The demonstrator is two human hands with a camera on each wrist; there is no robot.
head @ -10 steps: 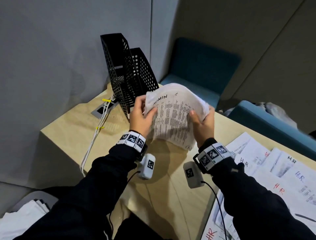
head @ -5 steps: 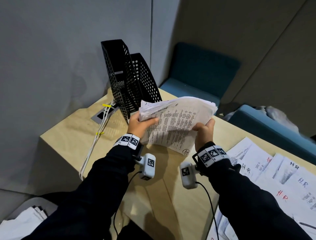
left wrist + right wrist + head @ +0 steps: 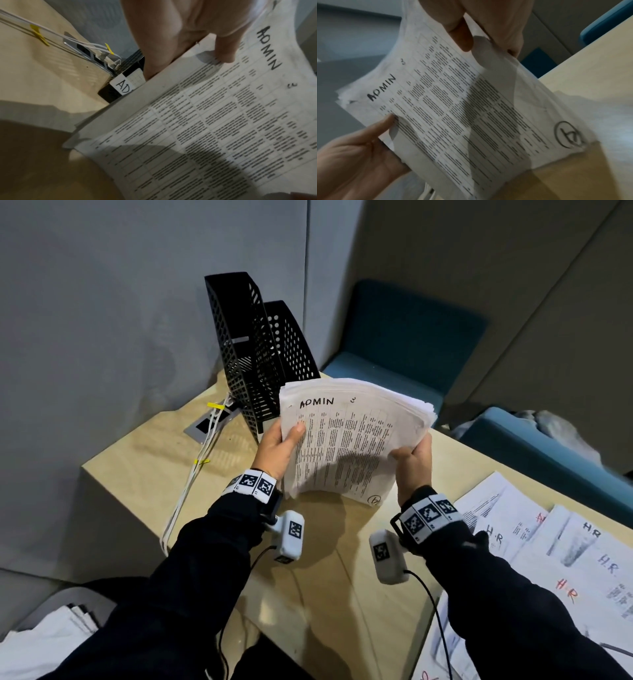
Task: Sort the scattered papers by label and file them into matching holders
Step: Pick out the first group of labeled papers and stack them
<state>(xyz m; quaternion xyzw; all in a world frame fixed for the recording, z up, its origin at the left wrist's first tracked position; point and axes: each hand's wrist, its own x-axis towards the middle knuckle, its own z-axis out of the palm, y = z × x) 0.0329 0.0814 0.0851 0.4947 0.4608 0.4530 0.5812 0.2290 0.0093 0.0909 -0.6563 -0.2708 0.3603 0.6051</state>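
Observation:
A stack of printed sheets headed ADMIN is held up above the table, just in front of two black mesh file holders. My left hand grips the stack's left edge, thumb on the top sheet. Its right edge is pinched by my right hand, thumb on top. In the left wrist view the near holder carries a white label that starts with AD; the rest is hidden by the paper.
Several sheets marked H.R lie spread over the table's right side. White cables run from a socket plate left of the holders. Blue chairs stand behind the wooden table. More paper lies low at the bottom left.
The crumpled, bowed stack has been straightened and squared up between both hands, and lifted slightly, so its ADMIN heading now faces me.

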